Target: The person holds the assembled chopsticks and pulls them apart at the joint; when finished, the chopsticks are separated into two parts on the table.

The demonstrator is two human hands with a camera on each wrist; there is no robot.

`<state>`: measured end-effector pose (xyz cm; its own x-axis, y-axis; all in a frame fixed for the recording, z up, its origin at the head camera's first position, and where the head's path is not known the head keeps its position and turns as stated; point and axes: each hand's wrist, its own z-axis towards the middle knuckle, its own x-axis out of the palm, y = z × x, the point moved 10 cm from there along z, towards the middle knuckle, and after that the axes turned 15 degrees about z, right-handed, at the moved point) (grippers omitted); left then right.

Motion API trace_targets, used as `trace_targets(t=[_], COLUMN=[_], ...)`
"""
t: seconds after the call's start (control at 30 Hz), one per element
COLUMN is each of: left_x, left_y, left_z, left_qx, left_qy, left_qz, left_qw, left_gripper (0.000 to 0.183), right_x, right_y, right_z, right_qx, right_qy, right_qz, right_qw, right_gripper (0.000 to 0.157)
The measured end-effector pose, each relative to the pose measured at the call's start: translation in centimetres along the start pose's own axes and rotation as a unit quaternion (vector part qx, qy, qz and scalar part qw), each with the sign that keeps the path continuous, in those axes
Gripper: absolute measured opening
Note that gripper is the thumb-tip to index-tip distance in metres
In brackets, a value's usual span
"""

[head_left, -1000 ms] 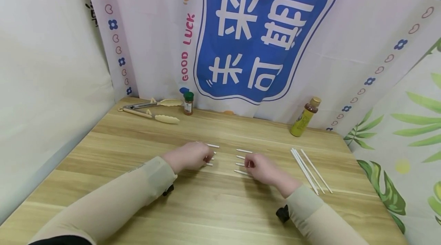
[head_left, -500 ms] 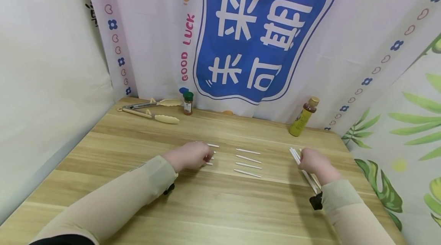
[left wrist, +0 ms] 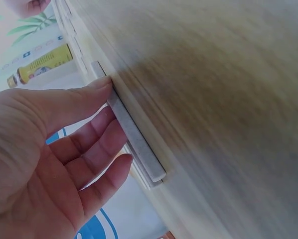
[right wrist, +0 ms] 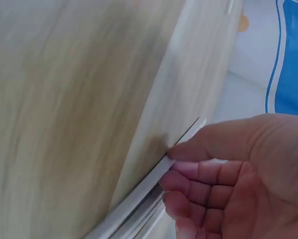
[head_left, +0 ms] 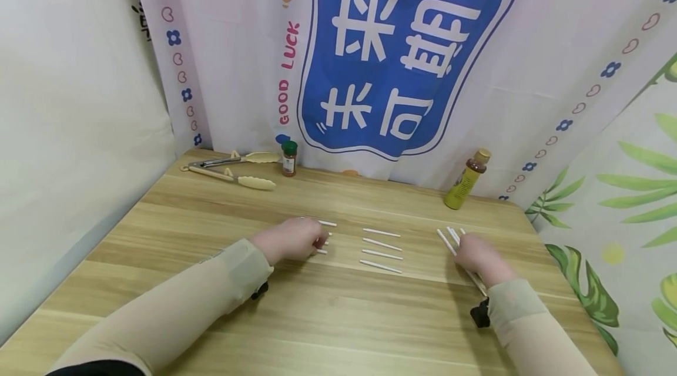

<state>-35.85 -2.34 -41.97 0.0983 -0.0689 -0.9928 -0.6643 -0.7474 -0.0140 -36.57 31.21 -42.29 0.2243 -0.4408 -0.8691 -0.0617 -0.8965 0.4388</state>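
Note:
My left hand pinches a short white stick between thumb and fingers, close over the table. Other short sticks lie beside it, partly hidden by the hand in the head view. To the right, my right hand pinches one long white stick, its thumb on top in the right wrist view. More long white sticks lie alongside, partly under that hand. Between the hands, several short white sticks form a column, roughly parallel and spaced apart.
Cream-tipped tongs lie spread at the back left, beside a small green-capped spice jar. A yellow-labelled bottle stands at the back right. A printed cloth hangs behind the wooden table.
My right hand has moved right from the middle short sticks to the long ones. One long stick's tip has shifted left, away from the others. The left hand has stayed put.

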Motion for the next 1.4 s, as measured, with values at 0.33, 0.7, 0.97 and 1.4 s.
trace_targets(t=[0.33, 0.7, 0.97, 1.4], left_x=[-3.2, -7.8, -6.4, -6.3], left_y=[-0.8, -5.3, -5.1, -4.8], left_z=[-0.5, -1.1, -0.3, -0.6], left_qx=[0.015, 0.095, 0.086, 0.118], left_qy=[-0.119, -0.256, -0.175, -0.152], left_qz=[-0.015, 0.004, -0.067, -0.141], left_qw=[0.9926, 0.9620, 0.9786, 0.9712], left_gripper=[0.007, 0.027, 0.009, 0.012], right_x=[0.5, 4.4, 5.1, 5.0], right_y=[11.2, 22.0, 23.2, 23.1], right_z=[-1.4, -4.9, -5.4, -6.1], right_qx=[-0.167, -0.351, -0.381, -0.408], right_qy=[-0.005, 0.014, 0.003, -0.006], right_qz=[0.102, 0.124, 0.166, 0.174], right_qw=[0.981, 0.928, 0.909, 0.896], right_gripper=[0.004, 0.007, 0.002, 0.011])
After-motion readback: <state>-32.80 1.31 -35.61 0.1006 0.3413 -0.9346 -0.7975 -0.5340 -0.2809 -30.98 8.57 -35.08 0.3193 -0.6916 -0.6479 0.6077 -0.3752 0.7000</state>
